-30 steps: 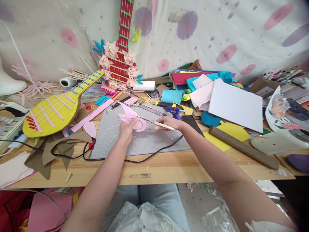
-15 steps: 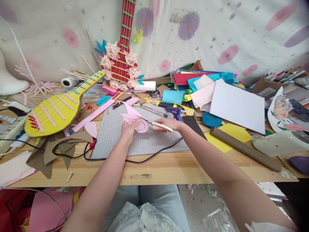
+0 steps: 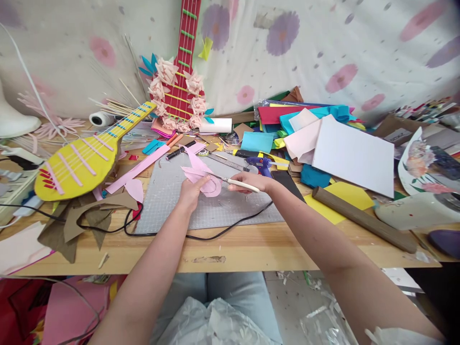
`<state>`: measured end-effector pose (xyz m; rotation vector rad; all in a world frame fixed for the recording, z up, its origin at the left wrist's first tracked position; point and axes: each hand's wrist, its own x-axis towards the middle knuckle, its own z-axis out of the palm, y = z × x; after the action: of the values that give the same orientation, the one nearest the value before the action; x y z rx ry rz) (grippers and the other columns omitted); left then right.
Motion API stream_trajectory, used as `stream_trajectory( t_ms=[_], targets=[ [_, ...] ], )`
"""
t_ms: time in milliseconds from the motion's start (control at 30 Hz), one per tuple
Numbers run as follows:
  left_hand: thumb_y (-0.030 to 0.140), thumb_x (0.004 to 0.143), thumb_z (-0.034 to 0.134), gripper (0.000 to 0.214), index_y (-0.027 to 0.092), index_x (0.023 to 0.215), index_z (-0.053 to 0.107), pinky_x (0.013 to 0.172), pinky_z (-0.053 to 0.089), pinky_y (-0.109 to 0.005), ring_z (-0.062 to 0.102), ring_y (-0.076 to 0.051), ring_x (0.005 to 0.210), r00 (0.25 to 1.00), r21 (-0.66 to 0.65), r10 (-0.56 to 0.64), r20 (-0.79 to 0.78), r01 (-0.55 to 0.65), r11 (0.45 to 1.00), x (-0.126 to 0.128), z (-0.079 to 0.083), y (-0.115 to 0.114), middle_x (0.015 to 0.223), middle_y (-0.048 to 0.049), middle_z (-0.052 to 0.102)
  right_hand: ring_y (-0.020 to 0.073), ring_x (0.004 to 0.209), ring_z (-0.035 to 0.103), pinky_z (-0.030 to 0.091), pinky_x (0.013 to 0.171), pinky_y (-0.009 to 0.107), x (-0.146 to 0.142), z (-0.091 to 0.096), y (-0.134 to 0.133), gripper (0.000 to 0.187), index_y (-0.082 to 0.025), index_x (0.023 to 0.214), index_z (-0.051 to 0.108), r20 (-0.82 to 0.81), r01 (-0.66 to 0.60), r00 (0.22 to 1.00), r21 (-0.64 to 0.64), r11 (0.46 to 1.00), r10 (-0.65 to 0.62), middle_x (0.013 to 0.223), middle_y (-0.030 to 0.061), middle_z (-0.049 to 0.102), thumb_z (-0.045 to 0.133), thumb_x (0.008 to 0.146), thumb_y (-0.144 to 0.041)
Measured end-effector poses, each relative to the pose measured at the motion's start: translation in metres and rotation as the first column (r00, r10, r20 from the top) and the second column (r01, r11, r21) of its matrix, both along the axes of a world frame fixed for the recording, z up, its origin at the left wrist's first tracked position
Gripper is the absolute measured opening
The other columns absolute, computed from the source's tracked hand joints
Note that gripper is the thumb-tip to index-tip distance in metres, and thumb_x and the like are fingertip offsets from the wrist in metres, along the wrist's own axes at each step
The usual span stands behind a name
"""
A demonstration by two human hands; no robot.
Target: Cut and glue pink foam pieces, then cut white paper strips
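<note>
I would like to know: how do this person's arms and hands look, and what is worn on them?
The left arm is bare as far as it shows; the right arm is bare up to a whitish sleeve low in the picture. The left hand and right hand wear no gloves.

A yellow instrument [image 3: 70, 178] (pink-striped) beside brown scraps [image 3: 73, 225].
</note>
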<state>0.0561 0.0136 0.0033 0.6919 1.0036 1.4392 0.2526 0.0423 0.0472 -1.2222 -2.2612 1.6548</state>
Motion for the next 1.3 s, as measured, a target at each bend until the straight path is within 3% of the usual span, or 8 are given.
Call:
stream_trajectory(
  t_ms=[367, 667, 867, 1300],
  targets=[
    [0.022, 0.048, 0.078, 0.034, 0.016, 0.080, 0.067, 0.075, 0.046, -0.028, 0.063, -0.018, 0.078, 1.000, 0.006, -0.008, -0.029, 0.008, 1.000, -0.001, -0.003, 0.001, 0.082, -0.0026, 0.070, 0.0034, 0.042, 0.028, 0.021, 0.041, 0.019, 0.002, -0.001, 0.000, 0.049, -0.018, 0.059, 0.034, 0.004, 0.025, 1.000, -0.016, 1.000, -0.025, 0.049, -0.0072, 0.031, 0.059, 0.066, -0.059],
    [0.023, 0.047, 0.078, 0.037, 0.015, 0.082, 0.068, 0.076, 0.046, -0.030, 0.063, -0.019, 0.079, 0.994, -0.003, -0.085, -0.068, 0.085, 0.996, -0.002, -0.004, 0.001, 0.084, -0.0045, 0.070, 0.0045, 0.044, 0.033, 0.026, 0.043, 0.019, -0.002, -0.001, 0.004, 0.049, -0.017, 0.063, 0.037, 0.017, -0.119, 0.993, 0.032, 0.992, 0.119, 0.051, -0.0060, 0.037, 0.049, 0.073, -0.063],
    [0.023, 0.049, 0.078, 0.033, 0.015, 0.080, 0.068, 0.076, 0.046, -0.030, 0.063, -0.018, 0.078, 0.994, 0.029, -0.091, -0.060, 0.093, 0.995, -0.003, -0.006, 0.001, 0.083, -0.0042, 0.070, 0.0050, 0.044, 0.034, 0.028, 0.043, 0.020, -0.008, 0.005, 0.001, 0.049, -0.017, 0.062, 0.038, 0.031, -0.090, 0.996, 0.040, 0.995, 0.089, 0.049, -0.0056, 0.038, 0.050, 0.071, -0.064],
    [0.022, 0.046, 0.079, 0.039, 0.015, 0.082, 0.067, 0.078, 0.046, -0.032, 0.063, -0.021, 0.082, 0.993, 0.016, -0.103, -0.056, 0.105, 0.994, -0.001, -0.004, -0.001, 0.081, -0.0042, 0.070, 0.0037, 0.042, 0.030, 0.023, 0.041, 0.019, -0.003, -0.003, 0.004, 0.046, -0.018, 0.062, 0.036, 0.002, -0.019, 1.000, -0.011, 1.000, 0.019, 0.049, -0.0073, 0.035, 0.057, 0.068, -0.059]
  ],
)
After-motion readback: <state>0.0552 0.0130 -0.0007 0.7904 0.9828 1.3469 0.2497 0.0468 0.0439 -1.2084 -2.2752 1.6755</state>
